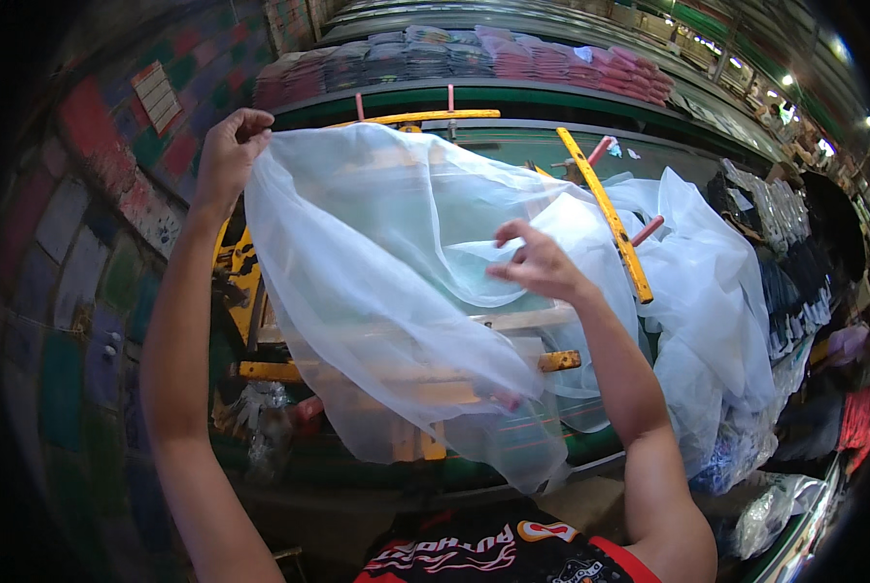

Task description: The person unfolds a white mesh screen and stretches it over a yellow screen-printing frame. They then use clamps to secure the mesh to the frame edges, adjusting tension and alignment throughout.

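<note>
My left hand [236, 151] is raised at the upper left, fingers pinched on the corner of a sheer white fabric [357, 282]. From there the fabric hangs in loose folds across a yellow metal frame [605, 214], whose bars show through it. My right hand [542, 264] hovers over the middle of the fabric, fingers bent and apart, with nothing visible between them. More of the white fabric lies bunched to the right, partly beneath the frame's slanted bar. Pink-red pegs [647, 230] stick out from the frame.
Behind the frame runs a long green table [512, 146], with stacks of plastic-wrapped packs [435, 58] beyond it. A wall of coloured patches [75, 282] stands close on the left. Dark garments and clear plastic bags [765, 515] crowd the right side, near a red-clothed person [857, 428].
</note>
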`<state>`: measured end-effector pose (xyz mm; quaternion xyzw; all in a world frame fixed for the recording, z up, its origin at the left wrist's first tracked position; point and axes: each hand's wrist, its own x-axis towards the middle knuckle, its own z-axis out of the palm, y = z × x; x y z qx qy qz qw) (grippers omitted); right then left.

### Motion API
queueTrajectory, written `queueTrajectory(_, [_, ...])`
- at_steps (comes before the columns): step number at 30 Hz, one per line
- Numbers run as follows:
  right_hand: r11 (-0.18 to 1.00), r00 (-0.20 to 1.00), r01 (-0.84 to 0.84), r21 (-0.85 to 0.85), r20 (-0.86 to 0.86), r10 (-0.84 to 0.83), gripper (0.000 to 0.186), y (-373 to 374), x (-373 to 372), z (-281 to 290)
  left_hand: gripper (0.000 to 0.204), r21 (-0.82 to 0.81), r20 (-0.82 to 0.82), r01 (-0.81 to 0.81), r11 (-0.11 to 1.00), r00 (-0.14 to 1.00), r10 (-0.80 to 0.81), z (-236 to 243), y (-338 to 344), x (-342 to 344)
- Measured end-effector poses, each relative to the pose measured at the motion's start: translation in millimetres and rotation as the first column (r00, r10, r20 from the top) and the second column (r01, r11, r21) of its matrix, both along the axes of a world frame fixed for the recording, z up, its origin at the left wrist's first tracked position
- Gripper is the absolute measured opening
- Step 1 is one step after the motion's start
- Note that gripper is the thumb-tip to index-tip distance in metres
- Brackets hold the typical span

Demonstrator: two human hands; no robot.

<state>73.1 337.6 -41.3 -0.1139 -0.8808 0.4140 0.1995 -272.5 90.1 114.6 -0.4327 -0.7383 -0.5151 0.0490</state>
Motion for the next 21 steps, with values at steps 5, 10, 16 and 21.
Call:
queueTrajectory(5, [0.917, 0.896, -0.374, -0.142, 0.201, 0.397, 0.05, -86.5, -25.1, 9.1, 0.014, 0.11, -0.007, 0.036, 0.993, 0.999, -0.036, 12.7, -4.8, 7.3])
queueTrajectory(10, [0.928, 0.884, -0.28, -0.246, 0.31, 0.35, 0.032, -105.5, -45.7, 28.7, 0.042, 0.078, 0.087, 0.102, 0.992, 0.99, -0.108, -2.4, -13.6, 24.3])
queueTrajectory(16, [0.318, 0.804, -0.341, -0.885, -0.45, -0.388, 0.033, -63.7, -33.2, 94.0, 0.096, -0.213, 0.415, 0.195, 0.958, 0.905, -0.092, -69.5, -59.6, 103.5])
queueTrajectory(21, [0.308, 0.588, -0.64, -0.704, -0.707, -0.393, 0.047, -70.6, -29.8, 141.9, 0.111, -0.285, 0.089, 0.231, 0.93, 0.973, -0.215, -117.5, -69.6, 188.6])
